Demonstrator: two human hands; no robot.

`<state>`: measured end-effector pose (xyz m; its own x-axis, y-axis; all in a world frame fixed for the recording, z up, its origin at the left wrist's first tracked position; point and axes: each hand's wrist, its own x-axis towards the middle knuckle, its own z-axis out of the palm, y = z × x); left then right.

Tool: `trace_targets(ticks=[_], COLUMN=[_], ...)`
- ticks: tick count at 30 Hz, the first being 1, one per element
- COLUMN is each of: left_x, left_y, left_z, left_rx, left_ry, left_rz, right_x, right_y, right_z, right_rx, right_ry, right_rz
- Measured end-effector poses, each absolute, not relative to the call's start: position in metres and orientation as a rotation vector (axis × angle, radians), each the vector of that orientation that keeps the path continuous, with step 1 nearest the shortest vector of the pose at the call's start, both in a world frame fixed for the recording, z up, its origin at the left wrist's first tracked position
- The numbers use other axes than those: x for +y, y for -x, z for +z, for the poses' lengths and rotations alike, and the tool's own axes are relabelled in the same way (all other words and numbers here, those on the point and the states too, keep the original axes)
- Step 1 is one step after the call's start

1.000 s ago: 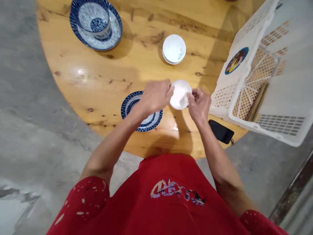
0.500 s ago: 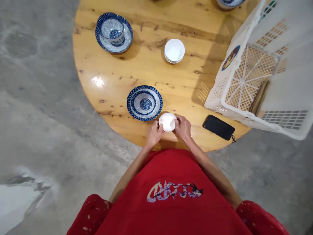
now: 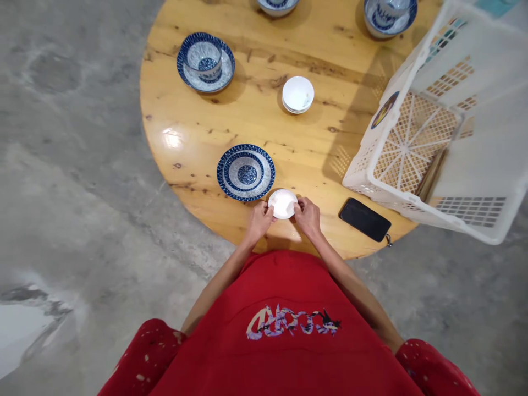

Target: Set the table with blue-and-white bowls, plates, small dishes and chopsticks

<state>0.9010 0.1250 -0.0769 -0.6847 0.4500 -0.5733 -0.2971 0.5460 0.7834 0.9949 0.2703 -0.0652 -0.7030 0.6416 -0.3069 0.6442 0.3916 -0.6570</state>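
A small white dish is held between both hands just above the near edge of the round wooden table. My left hand pinches its left rim and my right hand pinches its right rim. Just beyond it to the left lies a blue-and-white patterned plate. A stack of small white dishes sits further back at the table's middle.
A white plastic lattice crate rests on the table's right side. A black phone lies near the right edge. A blue bowl on a plate stands at the far left; more blue bowls sit along the far edge. Grey concrete floor surrounds the table.
Both hands brought the white dish back from the table's middle to its near edge, beside the blue plate. In the last half second they have hardly moved; the view pulled back.
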Motion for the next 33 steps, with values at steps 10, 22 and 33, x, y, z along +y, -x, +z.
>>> trace_targets(ticks=[10, 22, 33], left_x=[0.125, 0.121, 0.09], left_y=[-0.902, -0.903, -0.904], left_z=[-0.079, -0.085, -0.075], left_rx=[2.037, 2.085, 2.193], left_ry=[-0.081, -0.073, -0.044], left_rz=[1.217, 1.248, 1.256], right_x=[0.272, 0.27, 0.284], right_y=[-0.998, -0.998, -1.039], right_z=[-0.067, -0.069, -0.069], right_rx=[2.641, 2.663, 2.533], right_ry=[-1.113, -1.048, -1.223], right_rz=[-1.238, -1.258, -1.592])
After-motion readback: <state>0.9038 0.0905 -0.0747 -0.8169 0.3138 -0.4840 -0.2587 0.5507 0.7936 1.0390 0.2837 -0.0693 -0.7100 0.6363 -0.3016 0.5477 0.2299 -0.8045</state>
